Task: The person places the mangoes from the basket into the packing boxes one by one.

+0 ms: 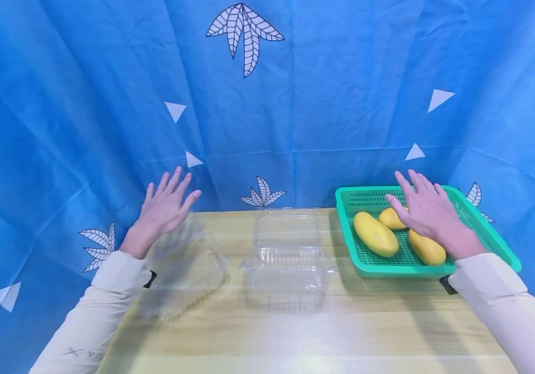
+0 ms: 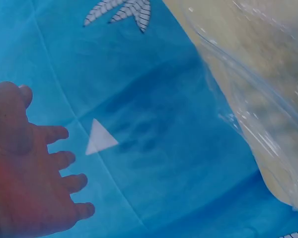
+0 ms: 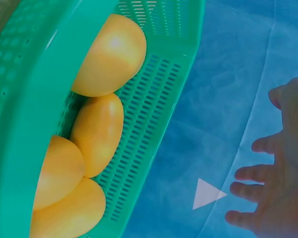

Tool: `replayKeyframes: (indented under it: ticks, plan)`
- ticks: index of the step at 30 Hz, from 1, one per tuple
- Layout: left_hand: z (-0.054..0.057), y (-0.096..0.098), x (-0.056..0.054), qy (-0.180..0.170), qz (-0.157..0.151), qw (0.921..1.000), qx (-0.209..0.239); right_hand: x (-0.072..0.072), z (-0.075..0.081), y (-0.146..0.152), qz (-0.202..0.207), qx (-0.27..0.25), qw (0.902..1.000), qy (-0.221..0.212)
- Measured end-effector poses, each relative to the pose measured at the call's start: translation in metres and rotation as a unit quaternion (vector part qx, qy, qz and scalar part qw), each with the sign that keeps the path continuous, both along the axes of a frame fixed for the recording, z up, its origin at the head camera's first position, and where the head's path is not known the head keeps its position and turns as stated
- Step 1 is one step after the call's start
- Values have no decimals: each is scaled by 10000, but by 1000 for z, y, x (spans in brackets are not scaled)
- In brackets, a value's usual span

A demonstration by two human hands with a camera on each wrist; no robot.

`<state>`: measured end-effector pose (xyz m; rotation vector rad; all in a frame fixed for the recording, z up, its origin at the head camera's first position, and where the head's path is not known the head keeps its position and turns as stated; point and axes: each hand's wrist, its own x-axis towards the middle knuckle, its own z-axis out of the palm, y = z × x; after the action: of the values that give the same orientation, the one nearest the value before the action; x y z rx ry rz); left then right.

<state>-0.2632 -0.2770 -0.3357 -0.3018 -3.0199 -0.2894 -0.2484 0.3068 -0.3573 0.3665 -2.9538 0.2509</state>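
My left hand hovers with fingers spread above the left side of the table, holding nothing. Below it lies a clear plastic clamshell box with its lid raised. A second clear clamshell box stands unfolded at mid-table, between the hands. Over a green perforated basket, my right hand is stretched out flat, touching nothing. Several yellow mangoes lie in the basket; the right wrist view shows more of these mangoes, which the hand partly hides in the head view.
A light wooden table carries everything. Blue cloth printed with white leaves and triangles hangs behind the table and along both sides, close to its back edge.
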Motion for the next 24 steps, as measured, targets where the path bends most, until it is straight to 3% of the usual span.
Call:
replayKeyframes:
  ticks: [6,12,18,24]
  plan:
    - [8,23,7,-156,39,9998,110,3,2,1,16,-239,9995,-221]
    - [7,46,20,-186,-37,9991,369,5,-3,3,80,-491,9985,-213]
    - [2,73,38,-416,-216,9961,750,8,-8,5,193,-659,9973,-261]
    - [-10,96,54,-639,-390,9919,1030,9,-13,3,327,-796,9944,-613]
